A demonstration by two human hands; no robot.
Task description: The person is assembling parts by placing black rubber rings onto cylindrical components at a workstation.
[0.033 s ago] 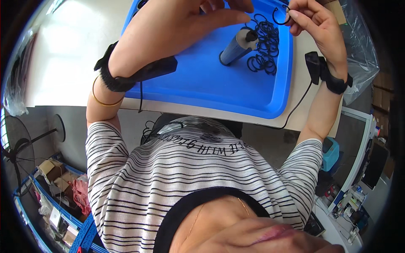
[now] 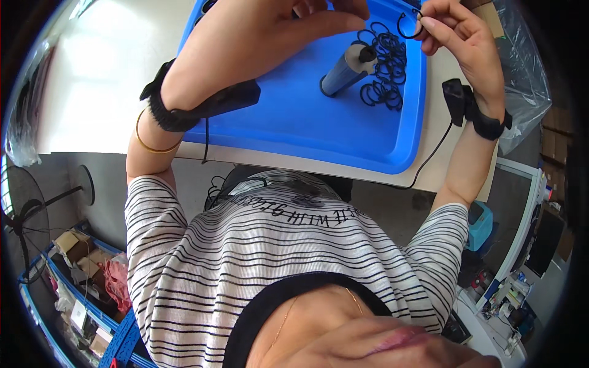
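My right hand (image 2: 460, 34) pinches a thin black open ring (image 2: 400, 28) between thumb and fingertips, above the right rim of a blue tray (image 2: 294, 119). My left hand (image 2: 264, 37) reaches over the tray with its thumb stretched out and apart from the fingers; I see nothing held in it, though its far side is cut off by the top edge. Below the left thumb, a grey-blue cylinder (image 2: 345, 72) with a black knob on its end stands in the tray, leaning in this view. Beside it lies a heap of black open rings (image 2: 389, 58).
The tray sits on a pale table (image 2: 104, 92). Black bands with small boxes circle both wrists, and a cable (image 2: 432, 156) trails from the right one over the table edge. Clear plastic film (image 2: 524, 80) hangs at the right. A fan (image 2: 27, 214) stands at lower left.
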